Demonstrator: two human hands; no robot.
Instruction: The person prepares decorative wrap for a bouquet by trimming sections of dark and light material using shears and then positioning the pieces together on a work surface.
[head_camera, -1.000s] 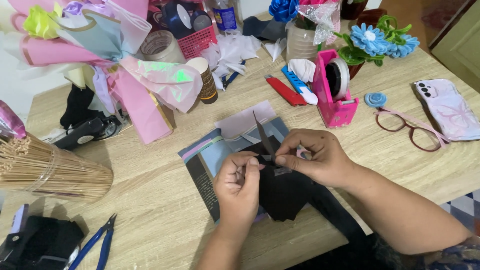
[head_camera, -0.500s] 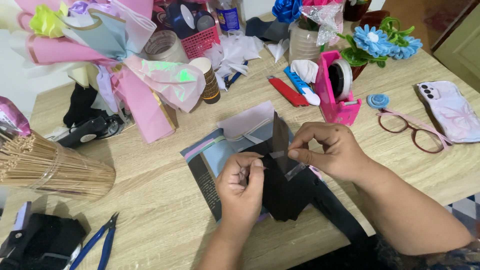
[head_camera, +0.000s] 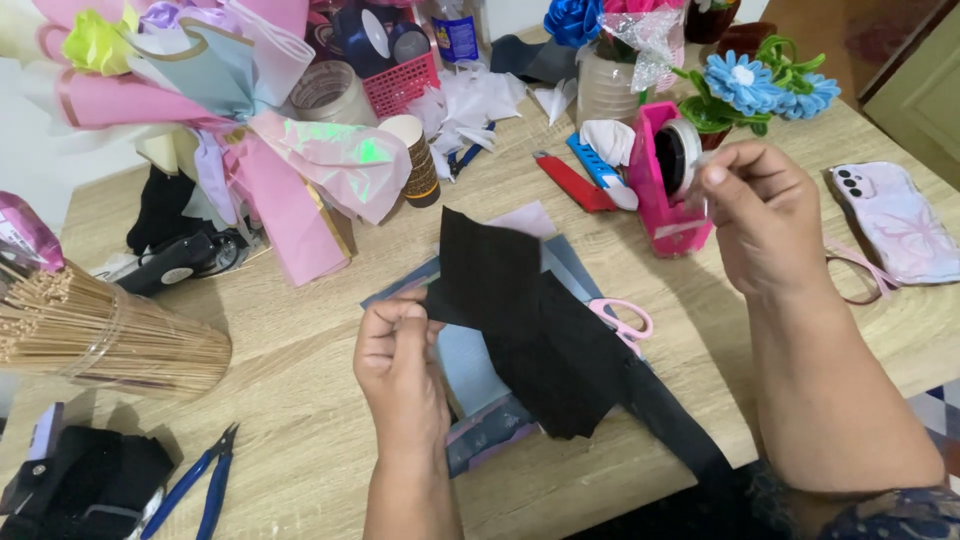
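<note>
Lifted off black fabric (head_camera: 530, 320) to tape dispenser (head_camera: 672, 180): right hand (head_camera: 765, 215), fingertips pinched on clear tape. Left hand (head_camera: 400, 360) pinches fabric's left edge.

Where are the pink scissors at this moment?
In the head view, the pink scissors lie on the table near the middle, partly under the black paper, between the left hand and the right hand.
</note>
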